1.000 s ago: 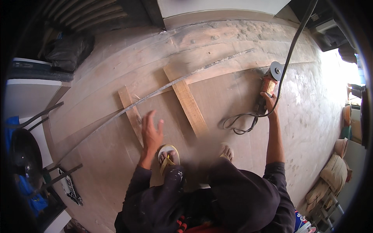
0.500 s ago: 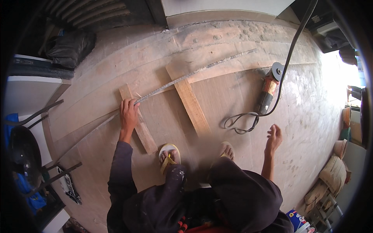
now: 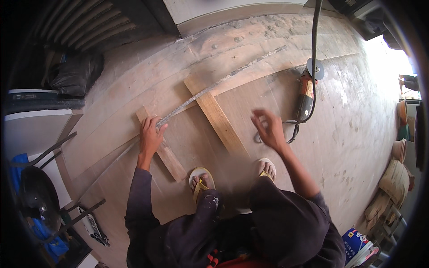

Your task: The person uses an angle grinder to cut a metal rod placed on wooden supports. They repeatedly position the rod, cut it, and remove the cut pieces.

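A long ribbed steel bar (image 3: 178, 109) runs diagonally over two wooden pieces on the floor. My left hand (image 3: 151, 134) is closed round the bar above the left, shorter wood block (image 3: 170, 163). The longer wood piece (image 3: 219, 118) supports the bar farther right. My right hand (image 3: 269, 127) hovers over the floor to the right of that piece, fingers apart and slightly blurred, holding nothing. Beyond it lies an angle grinder (image 3: 305, 100) with its cutting disc (image 3: 315, 69) pointing away from me.
The grinder's black cable (image 3: 315, 35) loops beside the tool and rises past the far edge. My sandalled feet stand close to the wood. A black chair (image 3: 40, 192) is at left, a black bag (image 3: 76, 76) at far left. Pots (image 3: 399, 150) and sacks (image 3: 394, 181) line the right side.
My right hand has swung left and away from me, from the right side of my knee to near the cable loop. My left hand stays on the bar. The view has shifted slightly.
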`<act>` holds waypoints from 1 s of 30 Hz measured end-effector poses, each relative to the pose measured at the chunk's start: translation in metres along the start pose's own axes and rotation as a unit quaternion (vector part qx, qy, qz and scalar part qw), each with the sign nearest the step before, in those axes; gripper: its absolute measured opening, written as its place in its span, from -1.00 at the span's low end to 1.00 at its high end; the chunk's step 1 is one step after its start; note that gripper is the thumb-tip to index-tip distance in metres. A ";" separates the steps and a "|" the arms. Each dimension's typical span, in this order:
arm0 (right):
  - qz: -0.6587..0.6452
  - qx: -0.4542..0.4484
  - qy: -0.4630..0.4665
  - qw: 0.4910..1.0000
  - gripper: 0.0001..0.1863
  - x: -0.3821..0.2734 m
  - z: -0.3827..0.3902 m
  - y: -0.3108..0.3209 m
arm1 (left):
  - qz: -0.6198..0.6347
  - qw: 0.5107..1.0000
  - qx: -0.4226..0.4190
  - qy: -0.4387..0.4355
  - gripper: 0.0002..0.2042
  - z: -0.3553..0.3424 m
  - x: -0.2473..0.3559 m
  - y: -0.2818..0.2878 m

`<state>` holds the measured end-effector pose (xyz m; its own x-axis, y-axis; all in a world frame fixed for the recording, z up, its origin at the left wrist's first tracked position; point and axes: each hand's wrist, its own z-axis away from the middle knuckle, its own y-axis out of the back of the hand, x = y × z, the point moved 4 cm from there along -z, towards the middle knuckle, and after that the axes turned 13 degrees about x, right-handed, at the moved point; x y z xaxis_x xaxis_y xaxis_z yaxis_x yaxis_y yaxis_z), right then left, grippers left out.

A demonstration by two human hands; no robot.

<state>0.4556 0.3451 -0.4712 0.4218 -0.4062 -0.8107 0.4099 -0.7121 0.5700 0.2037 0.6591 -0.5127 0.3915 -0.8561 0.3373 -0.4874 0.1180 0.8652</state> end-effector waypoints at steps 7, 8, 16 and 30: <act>0.259 0.081 0.208 0.940 -0.48 0.036 -0.162 -0.061 | -0.052 0.998 0.032 0.016 -0.71 0.006 0.018 -0.048; 0.306 0.050 0.210 0.927 -0.46 0.046 -0.168 -0.064 | -0.043 0.998 0.033 0.024 -0.73 0.005 0.019 -0.051; 0.328 0.143 0.305 0.883 -0.38 0.049 -0.166 -0.063 | -0.041 0.997 0.062 0.038 -0.82 0.005 0.021 -0.050; -0.047 0.317 -0.220 0.921 -0.54 0.109 -0.168 -0.047 | 0.010 0.991 0.093 0.095 -0.81 0.003 0.022 -0.049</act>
<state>0.6184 0.4311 -0.5636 -0.0174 -0.4185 -0.9081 -0.1859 -0.8910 0.4142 0.2339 0.6325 -0.5488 0.5117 -0.7423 0.4326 -0.6246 0.0243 0.7805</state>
